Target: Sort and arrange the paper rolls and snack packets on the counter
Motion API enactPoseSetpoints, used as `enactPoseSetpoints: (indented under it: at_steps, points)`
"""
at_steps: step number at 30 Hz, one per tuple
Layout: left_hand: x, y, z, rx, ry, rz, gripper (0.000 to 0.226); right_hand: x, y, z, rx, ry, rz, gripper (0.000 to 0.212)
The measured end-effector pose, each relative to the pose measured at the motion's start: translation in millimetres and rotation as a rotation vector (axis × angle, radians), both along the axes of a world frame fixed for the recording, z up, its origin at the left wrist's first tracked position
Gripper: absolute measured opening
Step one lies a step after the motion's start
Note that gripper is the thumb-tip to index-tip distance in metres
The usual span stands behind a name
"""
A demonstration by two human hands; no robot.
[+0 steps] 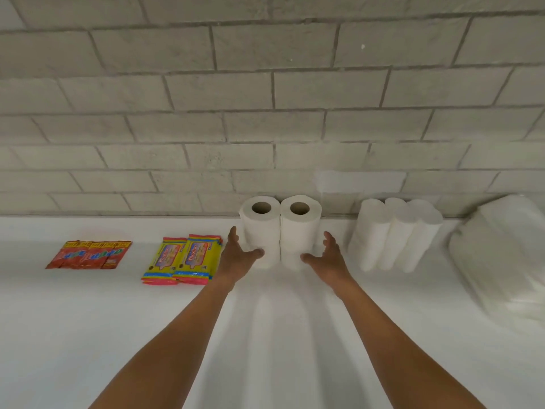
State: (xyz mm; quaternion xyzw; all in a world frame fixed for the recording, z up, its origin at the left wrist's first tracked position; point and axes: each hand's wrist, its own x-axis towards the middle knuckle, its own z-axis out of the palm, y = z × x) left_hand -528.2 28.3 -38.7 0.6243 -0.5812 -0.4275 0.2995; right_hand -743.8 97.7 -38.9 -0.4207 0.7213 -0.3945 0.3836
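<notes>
1. the two upright paper rolls (278, 228) looked soft, matt white tissue, each with a brown cardboard core.
2. the wrapped rolls (393, 234) beside them were matt white as well, smooth-sided.
3. the yellow snack packets (184, 259) had glossy printed plastic film; so did the red packets (88, 254).
4. the counter (73, 320) was smooth, matt white.
5. the wall (265, 93) was rough, pale grey brick.
6. the bag (507, 255) at far right was thin, translucent plastic.

Both arms outstretched; left hand (236, 255) and right hand (328, 255) open, thumbs inward, contact unclear.
</notes>
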Motion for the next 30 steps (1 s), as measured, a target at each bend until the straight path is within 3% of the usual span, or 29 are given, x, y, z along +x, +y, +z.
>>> enactPoseSetpoints:
  at_steps: [3,12,23,30]
  points:
    - [-5,-15,-8,0.014,0.038,-0.068,0.107,4,-18,-3,-0.022,0.013,-0.033,0.100]
    - [-29,-21,-20,-0.048,0.151,-0.034,0.079,12,-37,-11,-0.091,-0.018,-0.014,0.087]
    - [-37,-20,-23,-0.049,0.108,-0.029,0.081,4,-38,-17,-0.105,-0.022,-0.030,0.082]
    - [-28,-18,-23,-0.002,0.098,-0.048,0.091,-2,-33,-21,-0.021,-0.052,-0.038,0.097]
